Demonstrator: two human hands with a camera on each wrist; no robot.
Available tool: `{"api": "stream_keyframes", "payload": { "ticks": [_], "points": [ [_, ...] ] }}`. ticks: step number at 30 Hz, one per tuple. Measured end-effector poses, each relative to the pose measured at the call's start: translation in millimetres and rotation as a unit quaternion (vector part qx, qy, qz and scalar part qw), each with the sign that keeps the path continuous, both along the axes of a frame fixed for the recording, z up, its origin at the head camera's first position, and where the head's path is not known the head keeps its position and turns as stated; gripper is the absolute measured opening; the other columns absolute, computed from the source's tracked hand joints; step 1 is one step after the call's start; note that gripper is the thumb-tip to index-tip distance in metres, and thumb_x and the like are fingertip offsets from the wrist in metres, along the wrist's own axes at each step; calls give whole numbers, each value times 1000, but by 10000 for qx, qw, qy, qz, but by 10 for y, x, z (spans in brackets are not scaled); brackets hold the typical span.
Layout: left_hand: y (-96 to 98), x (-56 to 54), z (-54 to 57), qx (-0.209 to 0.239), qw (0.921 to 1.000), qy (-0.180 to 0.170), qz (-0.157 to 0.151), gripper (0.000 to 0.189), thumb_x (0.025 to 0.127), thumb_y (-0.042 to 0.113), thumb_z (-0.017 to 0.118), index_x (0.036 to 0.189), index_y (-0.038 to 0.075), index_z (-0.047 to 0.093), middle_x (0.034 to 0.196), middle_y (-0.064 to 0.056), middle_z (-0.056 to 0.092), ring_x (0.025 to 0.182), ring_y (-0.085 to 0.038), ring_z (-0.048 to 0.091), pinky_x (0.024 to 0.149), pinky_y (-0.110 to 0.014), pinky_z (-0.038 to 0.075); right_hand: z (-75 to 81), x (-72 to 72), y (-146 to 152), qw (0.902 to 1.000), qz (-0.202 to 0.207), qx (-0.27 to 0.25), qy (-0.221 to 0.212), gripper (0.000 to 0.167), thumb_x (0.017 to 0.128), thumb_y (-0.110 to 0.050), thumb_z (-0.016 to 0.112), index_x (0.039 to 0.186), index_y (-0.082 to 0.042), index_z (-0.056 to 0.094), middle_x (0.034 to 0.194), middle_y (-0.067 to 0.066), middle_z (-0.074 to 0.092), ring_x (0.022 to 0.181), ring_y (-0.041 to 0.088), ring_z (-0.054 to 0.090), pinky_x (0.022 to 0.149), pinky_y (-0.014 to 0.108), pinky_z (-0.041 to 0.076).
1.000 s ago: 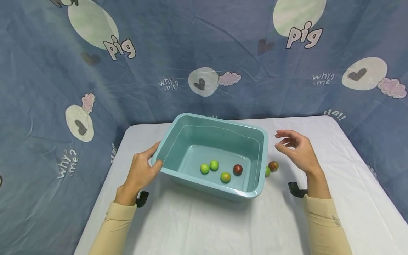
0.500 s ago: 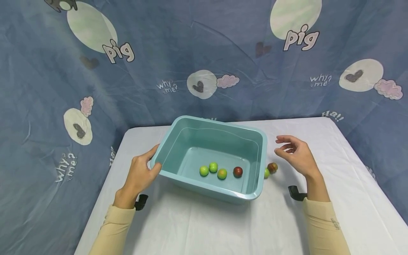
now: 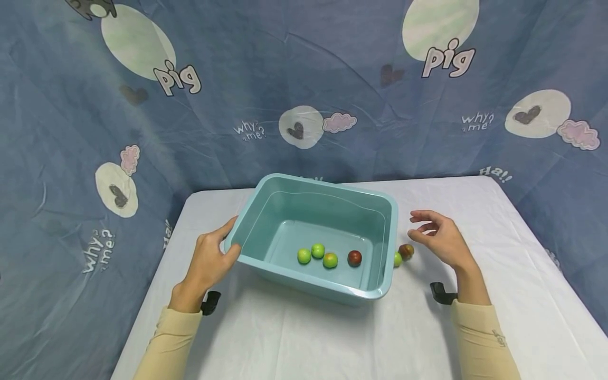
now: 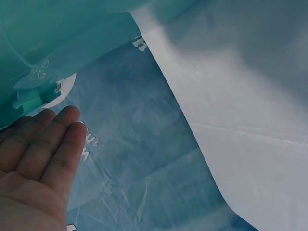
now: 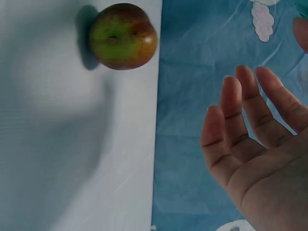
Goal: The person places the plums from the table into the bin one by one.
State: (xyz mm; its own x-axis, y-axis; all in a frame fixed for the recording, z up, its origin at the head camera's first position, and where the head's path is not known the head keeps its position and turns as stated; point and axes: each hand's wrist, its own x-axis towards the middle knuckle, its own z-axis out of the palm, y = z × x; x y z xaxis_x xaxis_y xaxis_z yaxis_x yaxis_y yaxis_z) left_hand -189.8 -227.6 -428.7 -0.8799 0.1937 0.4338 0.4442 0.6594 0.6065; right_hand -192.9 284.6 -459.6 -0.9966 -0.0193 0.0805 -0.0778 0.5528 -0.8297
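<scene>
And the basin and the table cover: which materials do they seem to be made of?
Teal basin: probably plastic, smooth and glossy, judging by highlights along the rim. White tablecloth: likely matte fabric with visible creases, though thin sheeting is possible.
</scene>
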Motion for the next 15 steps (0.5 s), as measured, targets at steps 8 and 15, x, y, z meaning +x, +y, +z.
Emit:
{"api": "stream_keyframes", "payload": {
  "ticks": [8,15],
  "points": [
    [10,10,15,22,10000,-4,2,59,79,3,60,137,-8,60,128,-22,65,115,-31,64,90,-54,52,-42,13,-6,9994,50,67,-324,56,91,-19,75,141,-1,56,130,22,62,100,31,61,81,41,49],
    [14,11,30,27,10000,-3,17,59,79,2,60,137,-7,60,128,-22,66,114,-30,65,89,-53,52,-93,14,23,9966,271,199,-755,61,88,-22,77,141,-1,56,136,20,60,110,35,59,86,49,47]
  ]
}}
